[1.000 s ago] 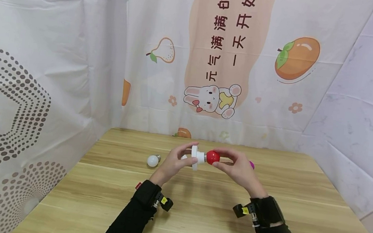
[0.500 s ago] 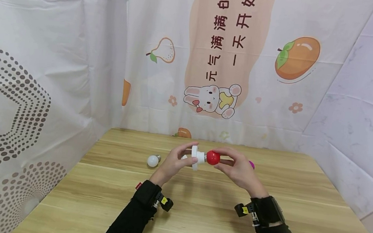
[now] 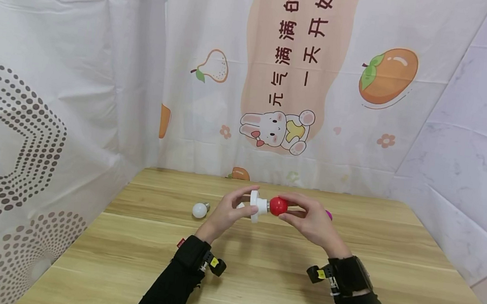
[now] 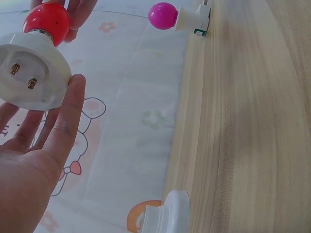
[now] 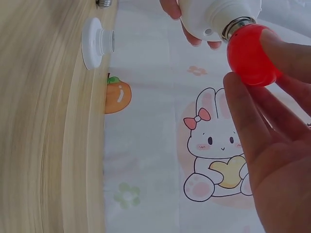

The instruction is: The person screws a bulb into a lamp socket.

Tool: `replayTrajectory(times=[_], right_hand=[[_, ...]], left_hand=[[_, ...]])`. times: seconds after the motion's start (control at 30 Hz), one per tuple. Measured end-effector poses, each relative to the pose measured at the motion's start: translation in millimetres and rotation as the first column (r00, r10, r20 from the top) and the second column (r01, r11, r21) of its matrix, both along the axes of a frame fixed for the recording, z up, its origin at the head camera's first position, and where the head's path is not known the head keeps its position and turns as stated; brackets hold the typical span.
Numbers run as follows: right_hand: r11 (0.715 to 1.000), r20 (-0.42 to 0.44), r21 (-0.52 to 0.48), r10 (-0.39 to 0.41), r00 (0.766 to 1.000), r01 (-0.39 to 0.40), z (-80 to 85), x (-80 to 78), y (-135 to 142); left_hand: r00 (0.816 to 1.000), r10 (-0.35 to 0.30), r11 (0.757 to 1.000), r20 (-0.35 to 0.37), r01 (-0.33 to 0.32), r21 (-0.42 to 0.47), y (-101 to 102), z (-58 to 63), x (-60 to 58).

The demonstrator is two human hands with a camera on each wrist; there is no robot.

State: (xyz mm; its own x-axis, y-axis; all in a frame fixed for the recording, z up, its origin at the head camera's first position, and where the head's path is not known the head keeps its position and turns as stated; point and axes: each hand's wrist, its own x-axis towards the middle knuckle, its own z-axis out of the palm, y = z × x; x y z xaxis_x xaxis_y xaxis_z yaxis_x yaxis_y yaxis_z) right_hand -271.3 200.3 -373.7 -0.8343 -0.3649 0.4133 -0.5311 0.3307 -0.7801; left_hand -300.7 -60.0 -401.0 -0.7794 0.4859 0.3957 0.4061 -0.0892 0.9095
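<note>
My left hand (image 3: 224,214) holds a white lamp holder (image 3: 260,205) by its round base, fingers and thumb on the rim. Two brass screws (image 4: 32,83) show in the base's underside in the left wrist view. A red light bulb (image 3: 278,206) sits at the holder's mouth, part of its metal screw base (image 5: 238,25) exposed. My right hand (image 3: 313,224) pinches the red globe between thumb and fingers. Both things are held up off the table. How deep the bulb's thread sits inside the holder is hidden.
A white bulb (image 3: 199,210) lies on the wooden table (image 3: 256,282) to the left. Behind the left hand stands another white lamp holder (image 5: 93,43). A magenta bulb (image 4: 163,16) in a white socket is mostly hidden behind the right hand in the head view. A printed curtain (image 3: 202,118) hangs behind.
The right hand's thumb and fingers have shifted slightly on the red bulb, and the wrist has moved a little to the right. The left hand and holder look almost still.
</note>
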Motion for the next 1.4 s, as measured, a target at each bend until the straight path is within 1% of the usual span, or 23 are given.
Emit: replayTrajectory(times=[0.17, 0.37, 0.47, 0.63, 0.8, 0.93, 1.1, 1.4], right_hand=[[0.999, 0.007, 0.030, -0.019, 1.000, 0.019, 0.8, 0.3, 1], [0.997, 0.075, 0.054, -0.064, 0.995, 0.060, 1.2, 1.2, 0], [0.996, 0.115, 0.052, -0.073, 0.991, 0.068, 0.6, 2.0, 0], [0.999, 0.181, -0.005, -0.041, 0.983, 0.042, 1.8, 2.5, -2], [0.998, 0.225, -0.052, -0.012, 0.974, 0.025, 2.7, 1.6, -4], [0.997, 0.243, -0.060, -0.024, 0.970, 0.040, 2.1, 2.0, -5], [0.996, 0.245, -0.072, -0.035, 0.969, 0.054, 1.5, 1.8, -7], [0.994, 0.250, -0.056, -0.081, 0.965, 0.098, -0.1, 0.8, -9]], left_hand=[[1.000, 0.000, 1.000, -0.005, 0.000, 0.002, 1, -0.6, 0.2], [1.000, 0.009, 1.000, -0.014, -0.009, -0.009, 0, -0.4, 1.4], [1.000, 0.009, 1.000, -0.017, -0.010, -0.010, 0, 0.1, 1.6], [1.000, 0.006, 1.000, -0.017, -0.006, -0.007, 0, 0.0, 1.0], [1.000, 0.005, 1.000, -0.015, -0.005, -0.007, 0, 0.2, 0.9], [1.000, 0.003, 1.000, -0.021, -0.004, -0.009, 0, 0.6, 1.3], [1.000, 0.001, 1.000, -0.022, -0.001, -0.011, 0, 0.8, 1.6], [1.000, 0.006, 1.000, -0.024, -0.006, -0.014, 1, 0.6, 1.5]])
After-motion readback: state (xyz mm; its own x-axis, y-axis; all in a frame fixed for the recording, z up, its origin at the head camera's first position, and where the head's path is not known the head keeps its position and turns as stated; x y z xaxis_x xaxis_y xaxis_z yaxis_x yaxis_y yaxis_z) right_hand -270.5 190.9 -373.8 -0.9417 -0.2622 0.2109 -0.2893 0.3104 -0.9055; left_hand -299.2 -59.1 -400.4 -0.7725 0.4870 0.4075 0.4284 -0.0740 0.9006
